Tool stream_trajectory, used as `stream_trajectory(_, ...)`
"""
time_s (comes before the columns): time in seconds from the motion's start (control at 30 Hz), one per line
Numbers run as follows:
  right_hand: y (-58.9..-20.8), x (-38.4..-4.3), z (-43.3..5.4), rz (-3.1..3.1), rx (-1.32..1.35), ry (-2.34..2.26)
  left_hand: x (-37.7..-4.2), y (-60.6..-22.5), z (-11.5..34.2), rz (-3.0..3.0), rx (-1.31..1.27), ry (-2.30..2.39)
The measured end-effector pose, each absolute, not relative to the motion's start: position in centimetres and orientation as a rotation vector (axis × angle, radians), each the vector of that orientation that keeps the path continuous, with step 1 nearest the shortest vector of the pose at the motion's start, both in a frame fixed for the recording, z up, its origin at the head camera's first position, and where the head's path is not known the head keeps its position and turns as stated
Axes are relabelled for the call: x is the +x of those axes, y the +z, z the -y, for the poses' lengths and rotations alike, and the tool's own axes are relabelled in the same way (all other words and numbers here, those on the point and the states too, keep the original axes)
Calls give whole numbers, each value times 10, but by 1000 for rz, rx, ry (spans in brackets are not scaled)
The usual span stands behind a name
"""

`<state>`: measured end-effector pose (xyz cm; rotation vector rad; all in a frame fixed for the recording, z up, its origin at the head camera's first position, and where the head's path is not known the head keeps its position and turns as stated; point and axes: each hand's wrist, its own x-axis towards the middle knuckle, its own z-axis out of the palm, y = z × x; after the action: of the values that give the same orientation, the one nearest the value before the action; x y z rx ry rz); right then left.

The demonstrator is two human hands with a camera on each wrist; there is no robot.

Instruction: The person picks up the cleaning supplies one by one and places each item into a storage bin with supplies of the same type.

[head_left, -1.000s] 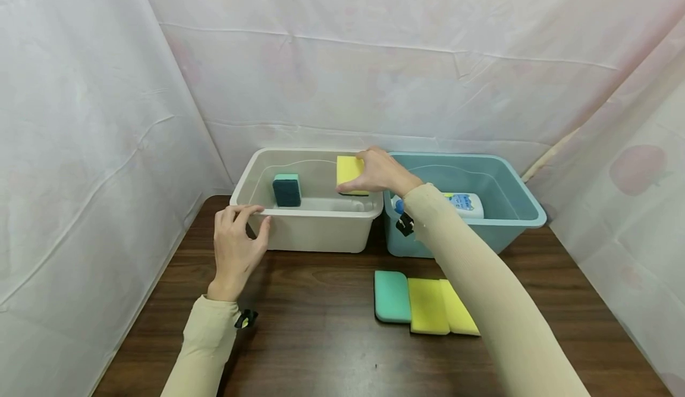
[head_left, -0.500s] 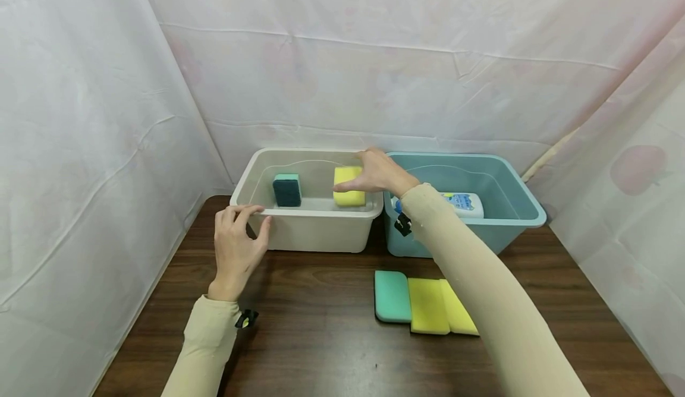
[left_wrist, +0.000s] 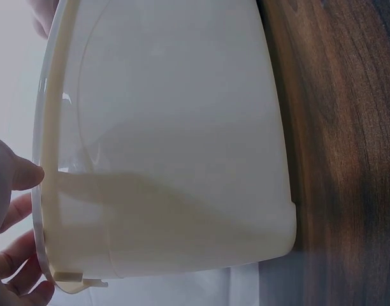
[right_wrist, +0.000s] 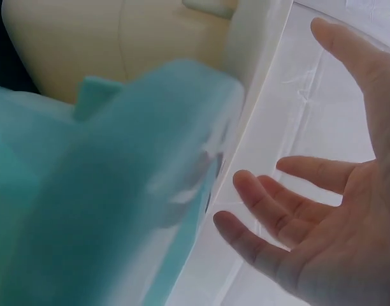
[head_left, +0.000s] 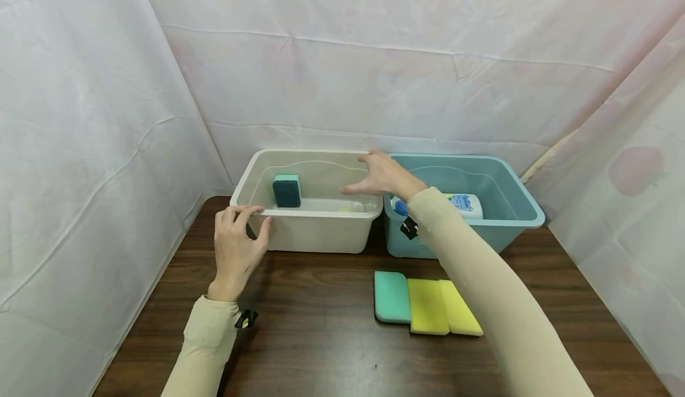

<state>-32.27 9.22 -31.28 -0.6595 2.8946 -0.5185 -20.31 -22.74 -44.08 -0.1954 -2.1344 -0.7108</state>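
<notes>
In the head view a beige plastic bin [head_left: 316, 233] stands on the table. My left hand [head_left: 235, 254] holds its front left corner, thumb and fingers at the rim. My right hand [head_left: 381, 176] hangs over the bin's right end, thumb and fingers spread, holding nothing. Inside, a dark-faced green sponge [head_left: 287, 192] stands on edge at the left. Only a trace of a yellow sponge [head_left: 346, 210] shows behind the front rim; the rest is hidden. The right wrist view shows the right hand [right_wrist: 329, 217] with its palm bare.
A blue bin [head_left: 519, 213] stands close to the right of the beige one, with a white bottle [head_left: 467, 204] lying inside. On the table in front lie a green sponge [head_left: 392, 297] and two yellow sponges [head_left: 428, 306] in a row. White curtains hang behind and at both sides.
The right hand lowered the yellow sponge into the beige bin and let it go; it has dropped mostly out of sight. The left hand has stayed at the rim.
</notes>
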Motion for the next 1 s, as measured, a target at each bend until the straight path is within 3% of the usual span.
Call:
stream_trajectory(0.63, -314, -311, -101, -2882, -888, -579, -203, -440, 228, 2155, -188, -710)
stream_trajectory(1.0, -320, -303, -112, -2872, -893, -651, -203, -440, 226, 2157, -195, -713)
